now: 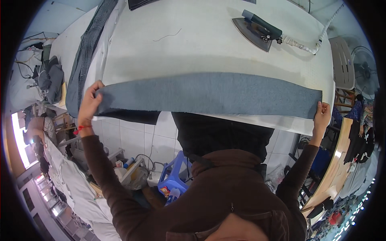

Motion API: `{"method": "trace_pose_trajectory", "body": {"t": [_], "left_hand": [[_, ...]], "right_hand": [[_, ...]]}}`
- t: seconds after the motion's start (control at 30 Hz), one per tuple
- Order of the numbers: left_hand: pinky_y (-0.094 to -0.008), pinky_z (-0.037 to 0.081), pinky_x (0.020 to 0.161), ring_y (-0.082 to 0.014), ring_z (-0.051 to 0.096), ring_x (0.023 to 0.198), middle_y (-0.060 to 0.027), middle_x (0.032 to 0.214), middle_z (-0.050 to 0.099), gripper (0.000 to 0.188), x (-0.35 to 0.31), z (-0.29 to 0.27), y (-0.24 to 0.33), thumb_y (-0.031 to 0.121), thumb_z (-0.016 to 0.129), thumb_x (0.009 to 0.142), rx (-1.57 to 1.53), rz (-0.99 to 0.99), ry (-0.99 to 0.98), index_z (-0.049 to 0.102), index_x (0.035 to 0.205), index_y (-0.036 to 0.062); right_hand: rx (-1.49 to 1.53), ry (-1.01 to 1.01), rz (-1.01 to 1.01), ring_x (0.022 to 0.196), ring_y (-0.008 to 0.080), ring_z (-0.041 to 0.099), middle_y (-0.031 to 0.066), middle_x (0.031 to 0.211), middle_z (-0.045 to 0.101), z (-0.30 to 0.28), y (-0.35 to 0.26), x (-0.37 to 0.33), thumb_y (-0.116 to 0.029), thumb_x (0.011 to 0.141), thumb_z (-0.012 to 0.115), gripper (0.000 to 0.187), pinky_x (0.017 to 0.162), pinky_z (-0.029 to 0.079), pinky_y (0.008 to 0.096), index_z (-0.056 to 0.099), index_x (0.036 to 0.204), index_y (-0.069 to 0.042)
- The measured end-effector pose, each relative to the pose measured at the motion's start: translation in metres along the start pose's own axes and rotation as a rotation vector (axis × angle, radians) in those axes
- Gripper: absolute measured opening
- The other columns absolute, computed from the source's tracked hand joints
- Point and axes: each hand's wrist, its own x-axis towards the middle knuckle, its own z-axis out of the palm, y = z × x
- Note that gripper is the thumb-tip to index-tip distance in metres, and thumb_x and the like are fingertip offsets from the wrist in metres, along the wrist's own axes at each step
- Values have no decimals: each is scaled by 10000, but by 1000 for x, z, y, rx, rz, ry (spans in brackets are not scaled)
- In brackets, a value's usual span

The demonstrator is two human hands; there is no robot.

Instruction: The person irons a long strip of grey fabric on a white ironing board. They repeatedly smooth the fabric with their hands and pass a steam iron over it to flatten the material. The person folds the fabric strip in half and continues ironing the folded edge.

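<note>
A long grey-blue denim-like fabric piece (209, 94) stretches across the near edge of the white padded table (177, 52). My left hand (91, 101) pinches its left end, thumb on top. At the opposite end, my right hand (321, 115) grips the lower right corner, with the thumb on the upper face and the other fingers partly hidden. Black cloth (136, 117) shows below the fabric's left part, along the table edge. An iron (258, 30) with a dark handle rests on the table at the far right, apart from both hands.
A cloth-wrapped hose (301, 45) runs from the iron off to the right. Dark folded denim strips (90, 48) lie along the table's left side. A loose thread (168, 35) sits on the tabletop. Below are a blue plastic stool (175, 176) and, at right, a wooden table (335, 172).
</note>
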Motion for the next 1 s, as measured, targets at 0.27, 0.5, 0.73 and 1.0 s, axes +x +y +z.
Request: {"method": "trace_pose_trajectory", "body": {"t": [0.27, 0.5, 0.73, 1.0], "left_hand": [[-418, 577, 933, -302, 731, 959, -143, 984, 773, 413, 72, 21, -48, 414, 653, 1190, 954, -159, -245, 766, 1196, 16], [-477, 574, 826, -413, 739, 915, -207, 974, 774, 424, 15, 86, -57, 282, 947, 896, 537, -229, -322, 776, 1174, 12], [-323, 478, 746, -152, 642, 804, -72, 784, 608, 385, -62, 131, -77, 68, 869, 883, 197, -369, 8, 486, 857, 26], [-295, 504, 839, -82, 663, 944, 17, 866, 671, 316, -92, 141, -70, -37, 797, 945, -195, -380, 155, 534, 819, 86]], "right_hand": [[71, -13, 60, 733, 71, 560, -29, 802, 639, 71, 73, -54, -287, 1161, 800, 283, 655, 464, 319, 730, 1067, -29], [197, -53, 178, 716, 62, 524, -26, 789, 657, 69, 62, -57, -288, 1151, 815, 303, 661, 441, 294, 746, 1050, -12], [311, -125, 169, 787, 55, 553, -39, 852, 683, 81, 81, -31, -286, 1143, 832, 282, 726, 457, 268, 760, 1069, -23], [377, -134, 225, 798, 40, 538, -60, 868, 665, 90, 75, -24, -284, 1150, 834, 274, 731, 428, 239, 755, 1096, -27]]}}
